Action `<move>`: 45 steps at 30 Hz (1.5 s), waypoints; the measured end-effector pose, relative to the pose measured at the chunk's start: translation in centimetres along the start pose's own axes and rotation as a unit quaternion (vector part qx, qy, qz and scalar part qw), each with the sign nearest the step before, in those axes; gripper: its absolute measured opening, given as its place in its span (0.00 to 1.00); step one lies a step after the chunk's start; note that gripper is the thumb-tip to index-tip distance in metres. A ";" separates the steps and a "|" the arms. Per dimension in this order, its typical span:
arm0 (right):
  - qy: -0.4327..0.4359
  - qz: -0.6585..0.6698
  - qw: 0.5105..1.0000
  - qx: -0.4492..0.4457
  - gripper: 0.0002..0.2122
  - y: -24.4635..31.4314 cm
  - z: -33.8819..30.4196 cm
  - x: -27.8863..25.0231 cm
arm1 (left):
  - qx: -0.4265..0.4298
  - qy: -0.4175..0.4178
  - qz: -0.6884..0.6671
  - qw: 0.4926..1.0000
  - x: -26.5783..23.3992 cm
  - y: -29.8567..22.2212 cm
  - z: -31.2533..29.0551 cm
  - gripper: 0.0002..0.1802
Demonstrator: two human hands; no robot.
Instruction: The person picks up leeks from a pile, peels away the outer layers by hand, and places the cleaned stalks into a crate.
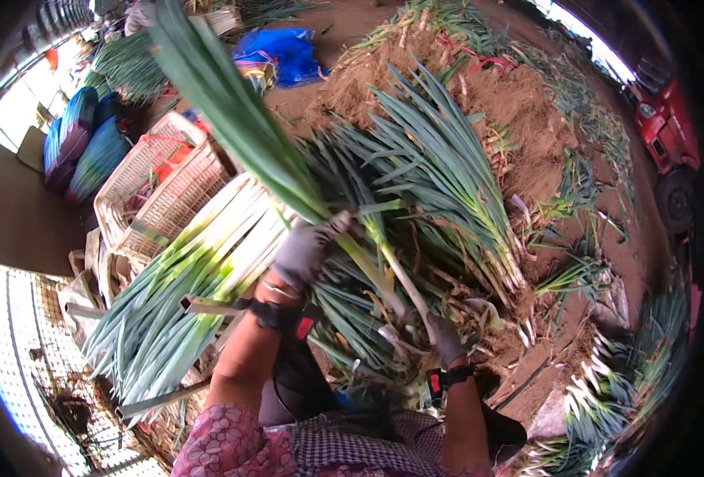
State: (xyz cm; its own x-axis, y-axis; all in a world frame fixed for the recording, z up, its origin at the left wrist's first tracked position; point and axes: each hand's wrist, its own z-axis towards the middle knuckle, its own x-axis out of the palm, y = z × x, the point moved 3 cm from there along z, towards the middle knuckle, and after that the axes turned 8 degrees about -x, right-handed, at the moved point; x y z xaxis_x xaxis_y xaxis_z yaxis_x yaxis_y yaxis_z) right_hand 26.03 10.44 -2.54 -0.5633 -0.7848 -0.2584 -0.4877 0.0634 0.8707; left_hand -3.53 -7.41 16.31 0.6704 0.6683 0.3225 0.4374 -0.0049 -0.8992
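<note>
My left hand (308,253), in a grey glove, is closed around a thick green onion (233,111). Its broad green leaves rise toward the upper left, and its pale shank slants down toward my right hand. My right hand (447,342), gloved too, closes at the lower white end of a second green onion stalk (406,282); its fingers are partly hidden. Beneath both hands lies a loose heap of green onions (348,298). To the left, a neat row of cleaned green onions (209,254) rests with white shanks pointing away from me.
A pale plastic basket (161,179) stands left, with stuffed woven bags (89,143) behind. Uncleaned green onions (447,159) lie ahead on soil and roots. A blue plastic bag (284,57) sits farther off. More green onions (598,397) lie right; a red vehicle (666,127) stands beyond.
</note>
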 end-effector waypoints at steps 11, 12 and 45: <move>-0.051 0.042 0.997 0.048 0.14 -1.1 -1.3 2.1 | 0.258 -0.167 -0.396 0.866 -28.4 0.5 -14.9 0.19; -0.051 0.075 0.996 0.002 0.14 -1.0 -1.1 2.3 | 0.202 -0.090 -0.493 0.842 -33.0 3.5 -13.9 0.19; -0.299 -0.433 0.680 -0.511 0.29 24.6 -17.9 -2.7 | 0.343 0.194 0.765 0.509 19.3 -5.2 -4.7 0.18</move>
State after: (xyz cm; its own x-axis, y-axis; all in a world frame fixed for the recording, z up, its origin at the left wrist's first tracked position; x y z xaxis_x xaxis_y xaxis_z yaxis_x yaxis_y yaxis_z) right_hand 27.50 3.15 27.03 -0.6801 0.1551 -0.7165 -0.2629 -0.9639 0.0410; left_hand 10.02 2.02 28.58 0.0379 0.0746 -0.9965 -0.9981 0.0518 -0.0341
